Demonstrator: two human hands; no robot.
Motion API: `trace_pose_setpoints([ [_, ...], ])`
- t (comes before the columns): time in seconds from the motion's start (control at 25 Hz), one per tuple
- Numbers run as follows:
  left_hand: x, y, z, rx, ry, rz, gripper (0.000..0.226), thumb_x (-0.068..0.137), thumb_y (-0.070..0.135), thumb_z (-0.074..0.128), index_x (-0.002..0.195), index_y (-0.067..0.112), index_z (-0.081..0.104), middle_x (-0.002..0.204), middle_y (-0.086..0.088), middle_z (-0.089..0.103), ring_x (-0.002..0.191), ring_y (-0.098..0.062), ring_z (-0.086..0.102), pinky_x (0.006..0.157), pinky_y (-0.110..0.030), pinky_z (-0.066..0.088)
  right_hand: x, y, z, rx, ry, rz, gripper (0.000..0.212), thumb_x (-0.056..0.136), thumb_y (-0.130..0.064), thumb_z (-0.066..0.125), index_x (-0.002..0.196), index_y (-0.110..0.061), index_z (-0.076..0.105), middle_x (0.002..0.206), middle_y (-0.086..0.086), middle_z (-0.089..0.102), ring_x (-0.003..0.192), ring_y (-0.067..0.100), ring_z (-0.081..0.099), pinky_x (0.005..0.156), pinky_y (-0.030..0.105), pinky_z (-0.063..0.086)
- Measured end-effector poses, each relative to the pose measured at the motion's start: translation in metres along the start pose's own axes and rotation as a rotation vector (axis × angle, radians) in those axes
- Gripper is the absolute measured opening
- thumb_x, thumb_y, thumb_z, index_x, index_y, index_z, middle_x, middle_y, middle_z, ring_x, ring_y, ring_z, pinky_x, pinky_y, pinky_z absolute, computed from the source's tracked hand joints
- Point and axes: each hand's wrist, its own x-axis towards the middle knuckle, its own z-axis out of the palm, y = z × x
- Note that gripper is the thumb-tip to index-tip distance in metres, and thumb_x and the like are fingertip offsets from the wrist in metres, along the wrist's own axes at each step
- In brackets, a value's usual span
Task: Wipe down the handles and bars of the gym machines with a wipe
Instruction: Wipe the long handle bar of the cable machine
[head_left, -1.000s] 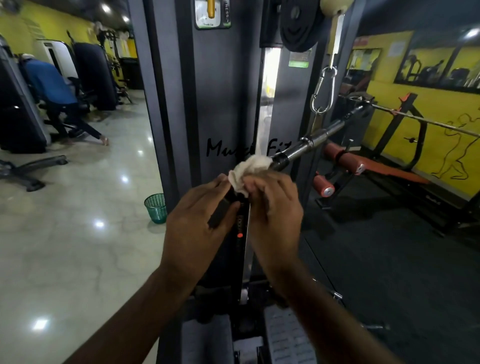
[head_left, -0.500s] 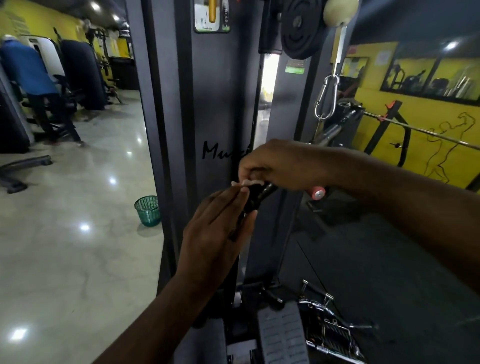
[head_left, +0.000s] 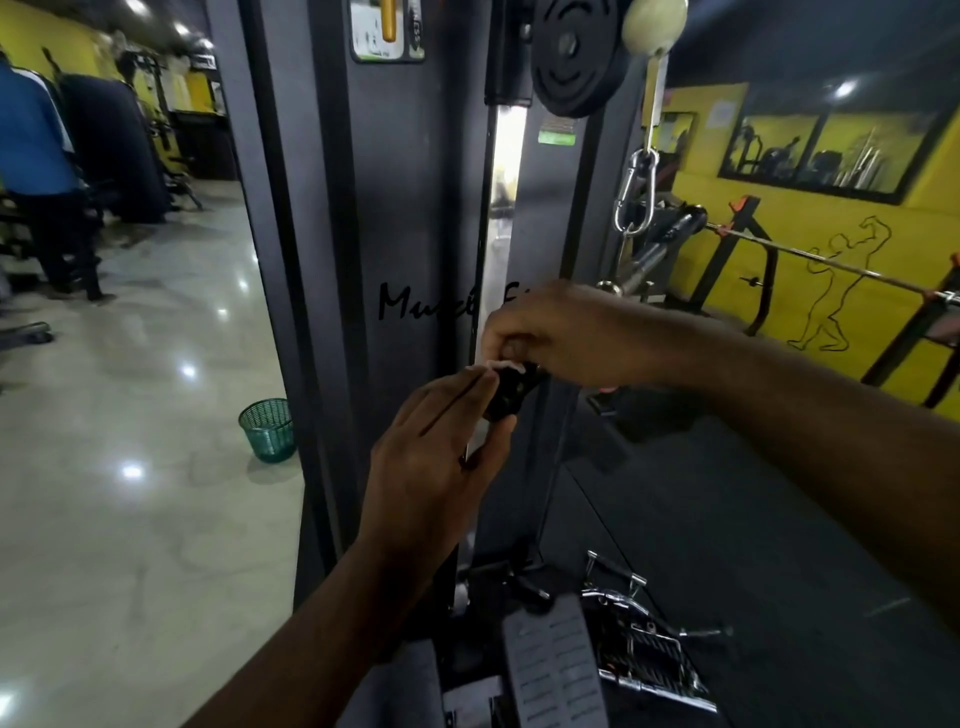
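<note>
Right hand (head_left: 561, 338) is up at the near end of the bar, fingers curled and pinching the wipe (head_left: 491, 368), and only a small white scrap of it peeks out beneath the knuckles, touching the black grip (head_left: 511, 397). How much cloth is bunched inside the palm I can't say; the hand hides it. Left hand (head_left: 436, 457) comes in from below with fingers straight, laid flat against that same grip and steadying it rather than wrapping it. The wipe looks light, soft and limp, so it will likely crumple and slide unless it is folded round the grip and pinched from both sides. The bar is another matter: stiff steel, probably heavy. Its chrome shaft (head_left: 641, 267) runs up behind the right wrist toward the carabiner (head_left: 636, 192), so I'd expect it to swing if rubbed hard. The best hold seems to be the rubbery end, which should give friction, while the chrome will be slicker under a damp cloth. All this happens right in front of the dark machine column (head_left: 363, 260). To the left lies a glossy pale floor (head_left: 130, 415) throwing back the ceiling lights, with a green basket (head_left: 267, 428) just beside the column's base. To the right is dark matting (head_left: 727, 493), with a footplate (head_left: 550, 670) and a heap of chrome attachments (head_left: 644, 654) down low. A yellow wall (head_left: 779, 249) sits behind, and a person in blue (head_left: 31, 140) stands far off on the left.
</note>
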Motion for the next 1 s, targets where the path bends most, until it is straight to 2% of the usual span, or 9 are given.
trace_pose_setpoints([
  [0.16,0.001,0.004,0.003,-0.024,-0.036,-0.042,0.038,0.087,0.025,0.068,0.118,0.003,0.066,0.118,-0.01,0.067,0.111,-0.012,0.055,0.103,-0.003,0.028,-0.006,0.009,0.001,-0.122,0.1,0.137,0.019,0.095,-0.011,0.054,0.096,-0.024,0.068,0.091,-0.011,0.063,0.088,0.008,0.062,0.076,0.023,0.046],
  [0.28,0.001,0.006,0.006,-0.036,-0.014,-0.038,0.037,0.088,0.025,0.068,0.118,0.003,0.066,0.117,-0.009,0.067,0.111,-0.01,0.055,0.102,-0.004,0.029,-0.014,0.009,0.008,0.004,0.154,0.153,0.022,0.095,-0.011,0.053,0.095,-0.024,0.07,0.094,-0.011,0.067,0.088,0.003,0.061,0.078,0.02,0.048],
  [0.44,0.005,0.008,0.01,-0.011,-0.012,-0.03,0.038,0.084,0.022,0.073,0.116,0.003,0.067,0.115,-0.009,0.068,0.108,-0.01,0.057,0.101,-0.004,0.032,-0.032,0.022,0.043,0.092,0.622,0.411,0.019,0.094,-0.004,0.057,0.102,-0.016,0.069,0.105,-0.003,0.065,0.094,0.011,0.062,0.081,0.022,0.049],
  [0.52,0.007,0.008,0.013,-0.012,0.013,-0.028,0.037,0.082,0.019,0.075,0.114,0.002,0.068,0.113,-0.01,0.069,0.107,-0.011,0.058,0.1,-0.005,0.034,-0.035,0.014,0.073,0.442,0.906,0.495,0.018,0.091,-0.004,0.062,0.105,-0.014,0.067,0.106,-0.004,0.066,0.094,0.01,0.065,0.083,0.029,0.056],
  [0.6,0.007,0.007,0.015,-0.007,0.026,-0.028,0.035,0.084,0.019,0.074,0.113,0.001,0.068,0.113,-0.01,0.069,0.106,-0.012,0.059,0.1,-0.005,0.035,-0.03,-0.013,0.098,1.171,1.136,0.586,0.015,0.091,-0.005,0.063,0.105,-0.011,0.064,0.102,-0.002,0.067,0.094,0.012,0.067,0.087,0.036,0.058],
  [0.72,0.01,0.006,0.014,0.006,0.009,-0.015,0.034,0.087,0.023,0.069,0.113,0.002,0.068,0.113,-0.01,0.069,0.107,-0.011,0.058,0.101,-0.004,0.033,-0.015,-0.027,0.105,2.19,1.205,0.565,0.007,0.095,-0.006,0.057,0.098,-0.008,0.063,0.085,0.005,0.068,0.076,0.013,0.067,0.081,0.027,0.057],
  [0.8,0.012,0.008,0.014,0.024,-0.004,-0.012,0.036,0.084,0.023,0.071,0.113,0.001,0.068,0.112,-0.011,0.07,0.106,-0.013,0.059,0.101,-0.006,0.033,-0.01,-0.027,0.104,2.458,1.194,0.473,0.008,0.098,-0.007,0.053,0.1,-0.005,0.061,0.075,0.005,0.063,0.062,0.009,0.063,0.07,0.022,0.057],
  [0.88,0.01,0.01,0.012,0.046,0.001,-0.016,0.038,0.082,0.022,0.073,0.113,0.001,0.068,0.112,-0.011,0.07,0.105,-0.016,0.062,0.1,-0.012,0.035,-0.009,-0.038,0.108,2.516,1.143,0.419,0.019,0.101,-0.011,0.049,0.113,0.0,0.06,0.081,0.007,0.064,0.064,0.01,0.065,0.065,0.022,0.057],
  [1.0,0.012,0.008,0.01,0.035,0.016,-0.011,0.037,0.083,0.02,0.074,0.113,0.001,0.069,0.113,-0.012,0.07,0.104,-0.018,0.064,0.097,-0.017,0.04,-0.009,-0.045,0.109,2.42,1.081,0.447,0.037,0.102,-0.016,0.048,0.135,0.001,0.052,0.104,0.013,0.066,0.099,0.02,0.066,0.097,0.033,0.053],
])
